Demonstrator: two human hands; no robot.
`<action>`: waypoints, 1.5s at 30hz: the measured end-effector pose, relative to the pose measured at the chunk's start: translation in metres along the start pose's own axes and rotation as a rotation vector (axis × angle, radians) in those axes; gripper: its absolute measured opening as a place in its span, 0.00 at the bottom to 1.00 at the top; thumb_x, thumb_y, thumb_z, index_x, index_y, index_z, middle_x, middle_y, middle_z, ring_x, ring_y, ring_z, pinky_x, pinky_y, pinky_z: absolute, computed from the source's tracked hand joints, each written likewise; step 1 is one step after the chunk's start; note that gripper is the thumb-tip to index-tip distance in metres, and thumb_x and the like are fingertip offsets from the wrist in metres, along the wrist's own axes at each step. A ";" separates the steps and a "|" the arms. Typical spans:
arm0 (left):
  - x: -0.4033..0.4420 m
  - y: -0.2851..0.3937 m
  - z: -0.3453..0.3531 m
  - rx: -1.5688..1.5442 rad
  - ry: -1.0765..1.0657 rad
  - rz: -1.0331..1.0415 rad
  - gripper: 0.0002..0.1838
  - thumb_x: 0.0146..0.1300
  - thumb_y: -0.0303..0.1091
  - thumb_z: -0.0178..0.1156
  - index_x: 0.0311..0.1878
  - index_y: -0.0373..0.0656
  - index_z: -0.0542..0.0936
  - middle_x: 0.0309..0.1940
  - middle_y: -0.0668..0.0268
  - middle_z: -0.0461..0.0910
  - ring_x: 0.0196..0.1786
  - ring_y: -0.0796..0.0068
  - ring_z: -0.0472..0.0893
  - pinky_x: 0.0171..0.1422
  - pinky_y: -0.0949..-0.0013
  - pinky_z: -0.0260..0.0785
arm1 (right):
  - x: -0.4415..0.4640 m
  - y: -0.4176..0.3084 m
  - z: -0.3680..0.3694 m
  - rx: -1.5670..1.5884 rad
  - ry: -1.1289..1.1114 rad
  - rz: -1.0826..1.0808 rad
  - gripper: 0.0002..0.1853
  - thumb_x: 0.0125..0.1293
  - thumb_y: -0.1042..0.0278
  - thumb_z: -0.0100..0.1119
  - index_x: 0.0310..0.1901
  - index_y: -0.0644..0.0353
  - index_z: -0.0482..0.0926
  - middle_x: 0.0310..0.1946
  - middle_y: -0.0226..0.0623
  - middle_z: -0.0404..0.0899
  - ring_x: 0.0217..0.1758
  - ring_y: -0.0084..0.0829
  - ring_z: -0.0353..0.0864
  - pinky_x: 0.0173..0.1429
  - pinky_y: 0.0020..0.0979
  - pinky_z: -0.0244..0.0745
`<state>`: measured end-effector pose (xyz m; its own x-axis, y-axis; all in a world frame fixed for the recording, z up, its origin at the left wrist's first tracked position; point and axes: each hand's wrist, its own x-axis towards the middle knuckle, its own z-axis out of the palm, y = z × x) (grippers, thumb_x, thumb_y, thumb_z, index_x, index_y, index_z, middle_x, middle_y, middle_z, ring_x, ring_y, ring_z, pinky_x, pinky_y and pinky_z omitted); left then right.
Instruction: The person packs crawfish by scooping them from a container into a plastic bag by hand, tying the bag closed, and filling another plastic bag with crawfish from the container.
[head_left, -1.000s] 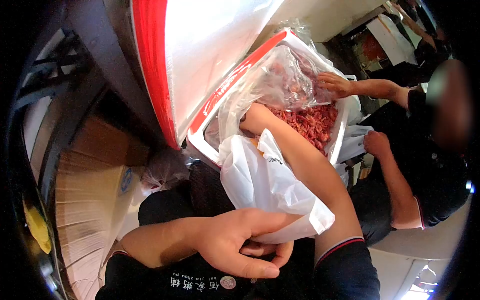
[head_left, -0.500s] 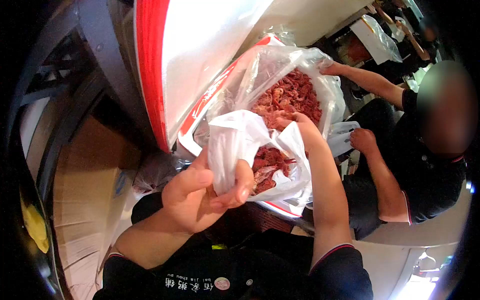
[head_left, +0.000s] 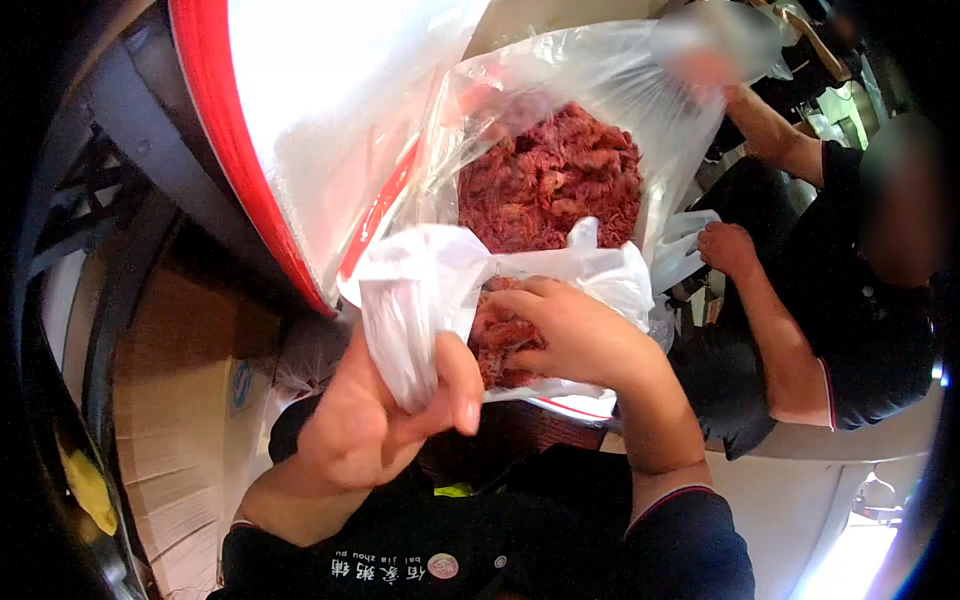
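My left hand [head_left: 350, 420] grips the gathered rim of a white plastic bag [head_left: 425, 275], the thumb and fingers folded round the plastic. Inside this bag lie red crayfish [head_left: 492, 345]. My right hand [head_left: 585, 325] reaches into its mouth from the right, with fingers spread over the crayfish and touching them. Just beyond is a large clear plastic bag [head_left: 590, 65], its mouth wide, with a heap of red crayfish [head_left: 550, 185] in it. The tips of some right fingers are hard to make out among the crayfish.
A co-worker sits at the right; one hand [head_left: 728, 247] holds a white bag [head_left: 685, 240], while the other arm [head_left: 780, 135] extends towards the clear bag. A tall white panel with a red edge [head_left: 215, 120] stands at left, beside a metal frame [head_left: 150, 110] and cardboard [head_left: 180, 420].
My right hand has moved from the crayfish heap in the clear bag back into the white bag. The clear bag's far side is now pulled higher, and more of the heap shows.
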<state>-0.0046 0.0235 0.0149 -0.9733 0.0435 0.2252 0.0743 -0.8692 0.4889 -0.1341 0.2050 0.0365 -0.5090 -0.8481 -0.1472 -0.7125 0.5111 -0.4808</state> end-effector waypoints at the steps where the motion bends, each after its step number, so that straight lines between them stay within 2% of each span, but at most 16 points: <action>1: -0.002 0.002 0.002 0.055 -0.010 -0.044 0.45 0.49 0.54 0.58 0.66 0.43 0.50 0.31 0.56 0.73 0.20 0.84 0.60 0.25 0.81 0.51 | -0.007 0.003 0.000 -0.060 0.063 -0.028 0.23 0.47 0.71 0.66 0.49 0.59 0.75 0.41 0.45 0.75 0.46 0.47 0.74 0.52 0.35 0.69; 7: -0.004 0.006 0.009 0.151 0.017 -0.162 0.49 0.45 0.55 0.61 0.67 0.43 0.51 0.31 0.57 0.73 0.23 0.83 0.60 0.26 0.82 0.50 | -0.057 0.006 -0.013 -0.552 0.715 0.403 0.30 0.41 0.69 0.71 0.50 0.57 0.74 0.43 0.46 0.72 0.48 0.44 0.71 0.54 0.38 0.67; 10: 0.000 0.000 0.007 0.163 0.013 -0.107 0.48 0.46 0.54 0.61 0.66 0.43 0.51 0.30 0.57 0.73 0.22 0.82 0.61 0.26 0.82 0.50 | -0.081 0.024 -0.004 -0.964 0.700 0.715 0.39 0.41 0.64 0.72 0.59 0.51 0.66 0.49 0.43 0.70 0.51 0.43 0.70 0.50 0.39 0.69; 12: 0.000 -0.007 0.004 0.164 0.027 -0.033 0.47 0.48 0.52 0.61 0.66 0.41 0.51 0.29 0.58 0.72 0.23 0.82 0.62 0.26 0.82 0.52 | -0.111 0.054 0.001 -0.488 0.550 0.796 0.34 0.44 0.66 0.70 0.57 0.52 0.70 0.42 0.41 0.77 0.44 0.42 0.76 0.44 0.37 0.72; 13: 0.003 -0.006 0.004 0.191 -0.009 0.009 0.44 0.50 0.50 0.60 0.65 0.39 0.51 0.29 0.57 0.72 0.24 0.81 0.64 0.27 0.82 0.54 | -0.120 0.065 0.004 -0.230 0.575 0.598 0.23 0.49 0.69 0.66 0.51 0.57 0.76 0.27 0.34 0.79 0.29 0.34 0.78 0.35 0.30 0.72; 14: 0.005 -0.010 0.005 0.214 -0.027 0.001 0.44 0.50 0.50 0.60 0.65 0.39 0.51 0.29 0.57 0.72 0.24 0.81 0.64 0.27 0.82 0.54 | -0.130 0.069 0.010 -0.214 0.602 0.599 0.23 0.49 0.69 0.66 0.51 0.57 0.76 0.27 0.34 0.79 0.29 0.34 0.78 0.35 0.30 0.72; 16: 0.010 -0.015 0.011 0.380 0.125 0.127 0.42 0.52 0.49 0.58 0.64 0.36 0.52 0.30 0.58 0.72 0.26 0.80 0.66 0.28 0.81 0.57 | -0.128 0.045 -0.010 0.463 0.659 0.633 0.14 0.55 0.71 0.62 0.45 0.62 0.79 0.18 0.27 0.74 0.21 0.23 0.73 0.29 0.22 0.68; 19: 0.022 -0.015 0.018 0.467 0.103 0.205 0.33 0.57 0.40 0.54 0.62 0.37 0.55 0.31 0.61 0.71 0.27 0.79 0.66 0.32 0.78 0.59 | -0.120 0.024 -0.043 1.096 0.829 0.273 0.19 0.65 0.74 0.49 0.58 0.63 0.67 0.22 0.29 0.73 0.25 0.19 0.71 0.32 0.20 0.66; 21: 0.028 -0.011 0.026 0.508 0.136 0.306 0.20 0.58 0.25 0.49 0.55 0.34 0.65 0.36 0.60 0.75 0.33 0.78 0.68 0.41 0.76 0.61 | -0.106 0.016 -0.062 1.082 0.819 0.265 0.22 0.64 0.75 0.48 0.60 0.66 0.64 0.29 0.35 0.77 0.28 0.21 0.72 0.35 0.21 0.68; 25: 0.043 0.014 0.057 0.588 0.210 0.367 0.10 0.57 0.23 0.49 0.41 0.33 0.76 0.37 0.64 0.75 0.37 0.78 0.70 0.46 0.73 0.62 | -0.114 -0.016 -0.089 1.099 0.850 0.013 0.17 0.62 0.77 0.48 0.54 0.66 0.69 0.37 0.46 0.80 0.22 0.17 0.63 0.30 0.16 0.62; 28: 0.042 0.036 0.086 0.589 0.047 0.436 0.12 0.57 0.24 0.49 0.44 0.32 0.75 0.38 0.63 0.75 0.39 0.76 0.71 0.49 0.72 0.62 | -0.150 -0.055 -0.102 0.998 0.971 -0.098 0.16 0.63 0.76 0.47 0.53 0.64 0.71 0.40 0.49 0.79 0.18 0.13 0.55 0.24 0.14 0.52; 32: 0.026 0.035 0.115 0.708 -0.044 0.399 0.13 0.58 0.24 0.49 0.47 0.33 0.74 0.37 0.62 0.76 0.39 0.75 0.73 0.50 0.69 0.65 | -0.188 -0.070 -0.089 0.944 0.984 -0.124 0.15 0.64 0.76 0.44 0.53 0.65 0.70 0.47 0.47 0.77 0.15 0.11 0.55 0.20 0.14 0.51; 34: 0.013 0.016 0.105 0.809 0.047 0.306 0.16 0.58 0.24 0.50 0.50 0.34 0.72 0.39 0.63 0.78 0.40 0.73 0.76 0.50 0.69 0.67 | -0.201 -0.065 -0.072 0.939 0.891 -0.069 0.14 0.65 0.76 0.45 0.52 0.65 0.71 0.49 0.37 0.77 0.19 0.12 0.62 0.24 0.16 0.60; 40: 0.001 -0.020 0.090 0.898 0.076 0.182 0.20 0.58 0.21 0.51 0.56 0.35 0.68 0.38 0.64 0.78 0.41 0.74 0.77 0.52 0.69 0.67 | -0.211 -0.032 -0.040 0.992 0.903 0.024 0.14 0.64 0.79 0.46 0.52 0.65 0.71 0.44 0.35 0.76 0.21 0.12 0.63 0.26 0.16 0.61; 44: 0.047 -0.027 0.104 1.045 0.038 0.200 0.14 0.59 0.21 0.52 0.49 0.38 0.69 0.37 0.67 0.75 0.43 0.77 0.74 0.51 0.71 0.65 | -0.198 -0.024 -0.055 0.906 1.035 -0.024 0.16 0.64 0.79 0.46 0.53 0.65 0.71 0.32 0.26 0.69 0.23 0.12 0.63 0.27 0.16 0.59; 45: 0.055 -0.029 0.101 1.064 -0.033 0.236 0.11 0.59 0.21 0.53 0.45 0.39 0.70 0.36 0.68 0.74 0.43 0.78 0.73 0.50 0.72 0.64 | -0.199 -0.020 -0.055 0.904 1.050 -0.043 0.16 0.63 0.80 0.47 0.53 0.65 0.71 0.38 0.31 0.74 0.24 0.12 0.62 0.27 0.15 0.57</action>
<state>-0.0383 0.1004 0.0981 -0.9050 -0.0416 0.4234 0.4232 0.0137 0.9059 -0.0452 0.3708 0.1230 -0.9035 -0.1529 0.4003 -0.3847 -0.1218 -0.9150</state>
